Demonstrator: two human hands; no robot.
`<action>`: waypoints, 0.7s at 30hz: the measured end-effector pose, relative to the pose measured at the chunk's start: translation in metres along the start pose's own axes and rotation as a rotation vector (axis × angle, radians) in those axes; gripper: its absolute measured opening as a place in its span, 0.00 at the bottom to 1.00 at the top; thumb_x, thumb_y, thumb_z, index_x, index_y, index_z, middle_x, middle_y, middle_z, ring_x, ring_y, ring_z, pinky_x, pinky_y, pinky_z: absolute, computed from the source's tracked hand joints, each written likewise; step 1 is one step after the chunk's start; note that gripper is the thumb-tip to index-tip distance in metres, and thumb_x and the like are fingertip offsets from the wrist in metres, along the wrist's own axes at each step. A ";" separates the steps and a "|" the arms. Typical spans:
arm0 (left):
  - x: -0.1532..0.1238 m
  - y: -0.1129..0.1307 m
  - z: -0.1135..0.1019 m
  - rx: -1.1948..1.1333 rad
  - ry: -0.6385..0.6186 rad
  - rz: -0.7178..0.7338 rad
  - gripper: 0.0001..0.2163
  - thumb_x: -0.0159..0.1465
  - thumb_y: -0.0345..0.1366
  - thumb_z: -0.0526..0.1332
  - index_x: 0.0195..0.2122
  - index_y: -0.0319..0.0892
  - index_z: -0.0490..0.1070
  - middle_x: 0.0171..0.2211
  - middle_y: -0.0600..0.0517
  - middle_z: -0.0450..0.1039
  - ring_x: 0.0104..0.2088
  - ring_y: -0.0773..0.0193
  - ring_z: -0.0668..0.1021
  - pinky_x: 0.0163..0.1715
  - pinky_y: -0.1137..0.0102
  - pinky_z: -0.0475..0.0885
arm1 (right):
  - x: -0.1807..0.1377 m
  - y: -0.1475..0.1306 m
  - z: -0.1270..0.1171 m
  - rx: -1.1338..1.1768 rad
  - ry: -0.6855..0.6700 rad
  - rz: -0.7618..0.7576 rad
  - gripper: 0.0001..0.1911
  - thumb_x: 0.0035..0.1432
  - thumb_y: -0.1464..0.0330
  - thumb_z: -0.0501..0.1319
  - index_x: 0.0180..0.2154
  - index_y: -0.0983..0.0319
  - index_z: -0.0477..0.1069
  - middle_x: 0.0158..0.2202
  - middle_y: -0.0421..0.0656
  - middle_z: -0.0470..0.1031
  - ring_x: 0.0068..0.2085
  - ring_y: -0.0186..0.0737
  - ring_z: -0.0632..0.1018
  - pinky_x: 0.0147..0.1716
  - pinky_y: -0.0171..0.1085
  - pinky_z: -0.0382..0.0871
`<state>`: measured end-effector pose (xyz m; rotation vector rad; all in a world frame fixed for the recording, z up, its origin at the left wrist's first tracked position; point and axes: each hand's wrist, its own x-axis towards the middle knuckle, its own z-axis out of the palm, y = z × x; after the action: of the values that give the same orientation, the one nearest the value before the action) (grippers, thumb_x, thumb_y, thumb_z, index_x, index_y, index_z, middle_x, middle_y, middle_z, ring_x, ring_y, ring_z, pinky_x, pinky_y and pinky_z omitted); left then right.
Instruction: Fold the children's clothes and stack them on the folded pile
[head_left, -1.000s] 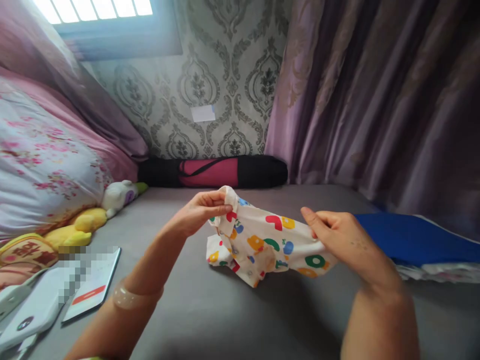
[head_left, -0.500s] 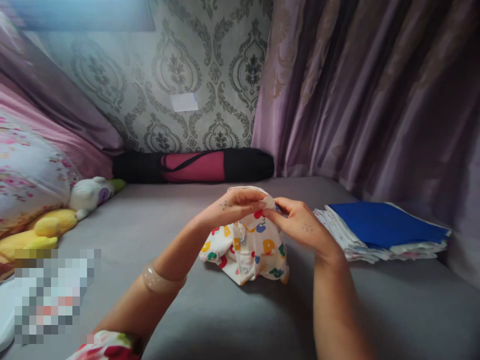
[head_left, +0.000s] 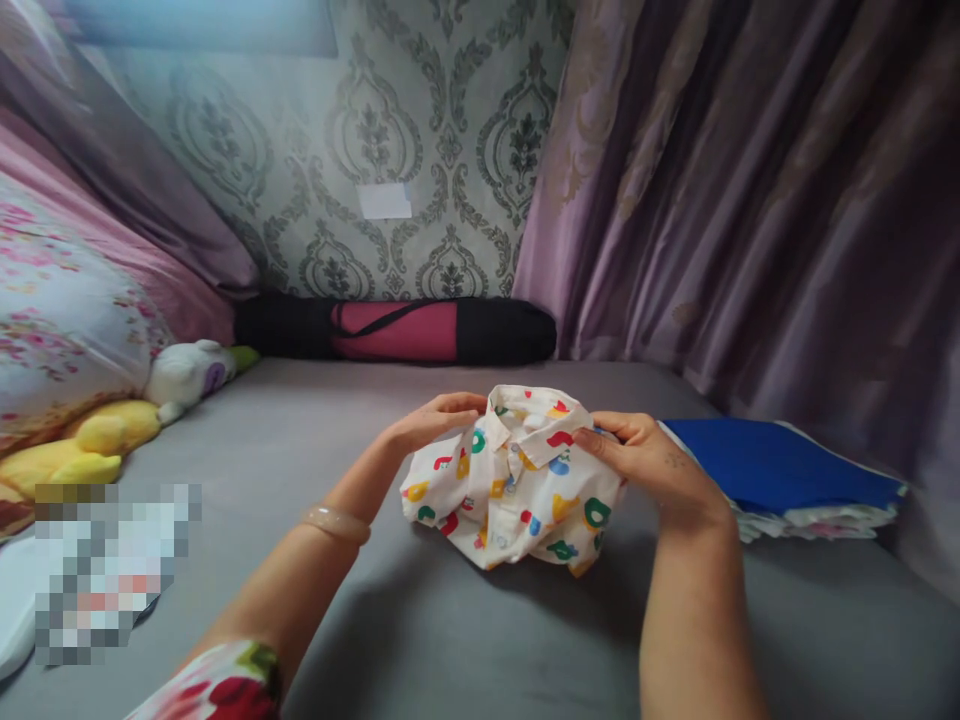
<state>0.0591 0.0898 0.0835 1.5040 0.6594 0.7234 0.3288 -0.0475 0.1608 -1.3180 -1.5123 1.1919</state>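
A small white collared shirt (head_left: 517,490) with colourful letter-like prints sits bunched on the grey bed sheet, its collar standing up and its button front towards me. On the collar's left side is my left hand (head_left: 441,422), closed on the fabric, with its fingertips partly hidden behind the collar. My right hand (head_left: 645,455) pinches the shirt beside the right collar point, thumb in front and fingers behind. A pale bangle (head_left: 337,525) circles my left forearm.
To the right lies a stack of folded cloths with a blue piece (head_left: 780,465) on top. A black and pink long bag (head_left: 394,330) rests against the wall. Plush toys (head_left: 101,440) and a floral pillow (head_left: 67,320) are at the left, near a blurred-out item (head_left: 112,575).
My hands have moved apart from the collar's front to its two sides. The collar, bunched between my fingers before, now stands spread and in plain view.
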 end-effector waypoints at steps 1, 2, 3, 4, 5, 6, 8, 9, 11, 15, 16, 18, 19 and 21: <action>0.004 -0.005 0.002 -0.066 -0.022 -0.024 0.18 0.56 0.42 0.68 0.46 0.40 0.75 0.49 0.43 0.75 0.49 0.57 0.75 0.51 0.65 0.67 | 0.000 0.000 0.000 0.000 -0.006 -0.001 0.23 0.49 0.51 0.67 0.38 0.63 0.78 0.32 0.44 0.80 0.28 0.41 0.78 0.23 0.33 0.70; 0.008 -0.008 0.005 -0.129 -0.040 -0.049 0.18 0.57 0.43 0.68 0.45 0.40 0.76 0.48 0.43 0.76 0.47 0.58 0.76 0.49 0.66 0.69 | 0.000 0.001 -0.001 -0.002 -0.013 -0.005 0.22 0.49 0.52 0.67 0.38 0.62 0.79 0.33 0.45 0.81 0.29 0.41 0.79 0.25 0.34 0.71; 0.012 -0.011 0.007 -0.187 -0.055 -0.073 0.17 0.57 0.44 0.68 0.44 0.39 0.76 0.46 0.44 0.77 0.45 0.59 0.77 0.48 0.66 0.69 | 0.000 0.002 -0.001 -0.001 -0.021 -0.010 0.22 0.49 0.52 0.67 0.38 0.62 0.79 0.34 0.45 0.81 0.31 0.42 0.79 0.26 0.34 0.72; 0.015 -0.012 0.010 -0.237 -0.072 -0.096 0.17 0.56 0.44 0.68 0.42 0.39 0.76 0.44 0.44 0.77 0.43 0.59 0.78 0.46 0.66 0.70 | 0.000 0.002 -0.002 0.002 -0.028 -0.016 0.22 0.49 0.52 0.67 0.39 0.62 0.79 0.35 0.45 0.81 0.32 0.43 0.80 0.28 0.35 0.73; 0.018 -0.013 0.012 -0.278 -0.092 -0.115 0.16 0.56 0.44 0.68 0.40 0.38 0.76 0.42 0.44 0.78 0.41 0.60 0.78 0.45 0.66 0.71 | 0.000 0.003 -0.003 0.006 -0.031 -0.021 0.22 0.49 0.52 0.67 0.39 0.62 0.79 0.36 0.45 0.81 0.33 0.44 0.80 0.29 0.36 0.73; 0.019 -0.014 0.014 -0.310 -0.109 -0.126 0.16 0.55 0.44 0.69 0.39 0.38 0.76 0.40 0.44 0.78 0.39 0.60 0.79 0.44 0.66 0.71 | -0.001 0.004 -0.004 0.009 -0.026 -0.024 0.22 0.49 0.52 0.68 0.40 0.62 0.79 0.36 0.45 0.81 0.33 0.44 0.80 0.29 0.36 0.74; 0.018 -0.013 0.015 -0.349 -0.122 -0.130 0.16 0.54 0.43 0.70 0.37 0.37 0.76 0.37 0.44 0.78 0.36 0.60 0.79 0.41 0.68 0.72 | 0.000 0.007 -0.007 0.021 0.002 -0.032 0.22 0.48 0.52 0.68 0.39 0.62 0.79 0.34 0.45 0.81 0.32 0.44 0.80 0.29 0.37 0.73; 0.016 -0.011 0.015 -0.360 -0.115 -0.125 0.15 0.54 0.43 0.70 0.36 0.37 0.76 0.36 0.45 0.78 0.35 0.61 0.79 0.39 0.69 0.73 | 0.001 0.009 -0.009 0.034 0.023 -0.034 0.22 0.48 0.52 0.68 0.38 0.62 0.79 0.33 0.44 0.81 0.31 0.44 0.79 0.28 0.36 0.73; 0.009 -0.005 0.013 -0.367 -0.072 -0.089 0.14 0.54 0.42 0.70 0.34 0.37 0.76 0.33 0.46 0.78 0.32 0.63 0.79 0.35 0.71 0.72 | 0.003 0.013 -0.012 0.065 0.070 -0.041 0.21 0.47 0.52 0.69 0.37 0.61 0.79 0.32 0.43 0.81 0.29 0.43 0.79 0.27 0.36 0.72; -0.011 0.020 0.001 -0.287 -0.016 0.003 0.13 0.55 0.41 0.70 0.36 0.37 0.76 0.32 0.48 0.78 0.30 0.66 0.78 0.33 0.73 0.73 | 0.012 0.020 -0.014 0.099 0.148 -0.046 0.21 0.47 0.52 0.69 0.37 0.62 0.78 0.32 0.44 0.81 0.28 0.42 0.79 0.24 0.35 0.71; -0.016 0.029 -0.003 -0.248 -0.017 0.013 0.13 0.55 0.41 0.70 0.37 0.38 0.76 0.33 0.47 0.78 0.31 0.65 0.79 0.33 0.73 0.73 | 0.015 0.021 -0.013 0.103 0.156 -0.044 0.21 0.47 0.52 0.69 0.36 0.62 0.78 0.32 0.44 0.81 0.28 0.41 0.79 0.24 0.34 0.71; -0.028 0.047 -0.010 -0.155 -0.012 0.025 0.12 0.55 0.40 0.70 0.37 0.39 0.76 0.34 0.47 0.79 0.31 0.64 0.79 0.33 0.71 0.74 | 0.021 0.019 -0.009 0.106 0.153 -0.036 0.22 0.47 0.51 0.69 0.35 0.63 0.78 0.31 0.45 0.81 0.27 0.41 0.79 0.24 0.34 0.71; -0.034 0.056 -0.013 -0.103 0.000 0.034 0.12 0.55 0.40 0.70 0.37 0.39 0.77 0.34 0.47 0.79 0.31 0.63 0.79 0.33 0.71 0.75 | 0.024 0.017 -0.007 0.100 0.142 -0.033 0.23 0.47 0.51 0.69 0.35 0.63 0.78 0.31 0.45 0.81 0.27 0.41 0.79 0.24 0.35 0.71; -0.047 0.072 -0.019 0.002 0.044 0.065 0.12 0.54 0.40 0.70 0.36 0.41 0.77 0.33 0.48 0.79 0.30 0.63 0.79 0.30 0.71 0.75 | 0.029 0.010 -0.002 0.076 0.107 -0.035 0.24 0.46 0.50 0.69 0.36 0.63 0.78 0.31 0.45 0.81 0.28 0.41 0.79 0.25 0.35 0.72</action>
<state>0.0135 0.0619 0.1537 1.5211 0.6466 0.8076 0.3285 -0.0183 0.1513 -1.2790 -1.3951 1.1282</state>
